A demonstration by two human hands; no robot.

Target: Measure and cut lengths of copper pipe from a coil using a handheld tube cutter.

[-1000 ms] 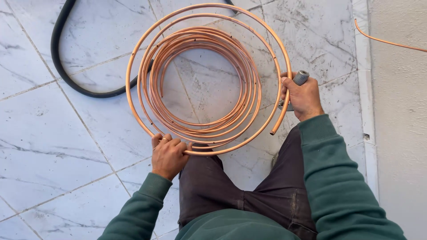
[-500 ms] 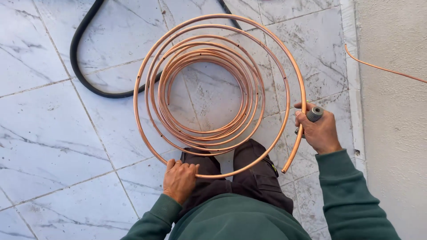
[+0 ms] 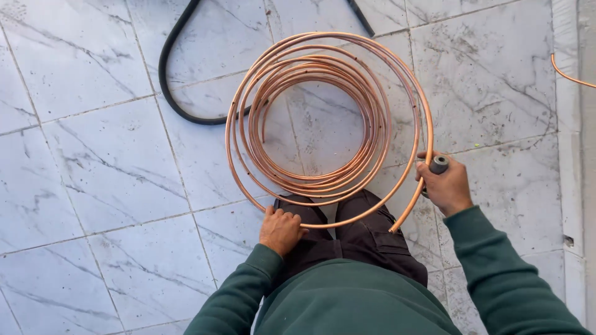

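A large coil of copper tubing (image 3: pixel 323 111) stands upright in front of me, its several loops resting against my dark trousers. My left hand (image 3: pixel 280 229) grips the bottom of the outer loop near my knee. My right hand (image 3: pixel 446 186) holds the outer loop at the right side, along with a small grey cylindrical tool (image 3: pixel 438 164). The free end of the tube (image 3: pixel 397 224) points down beside my right leg.
White marble-look floor tiles (image 3: pixel 105 174) lie all around. A black hose (image 3: pixel 180 93) curves on the floor behind the coil. A thin copper line (image 3: pixel 568 75) runs along the pale raised edge at the right.
The coil has loosened and its outer loop widened. My right hand has slid further down the outer loop, and my left hand has dropped lower toward my knee.
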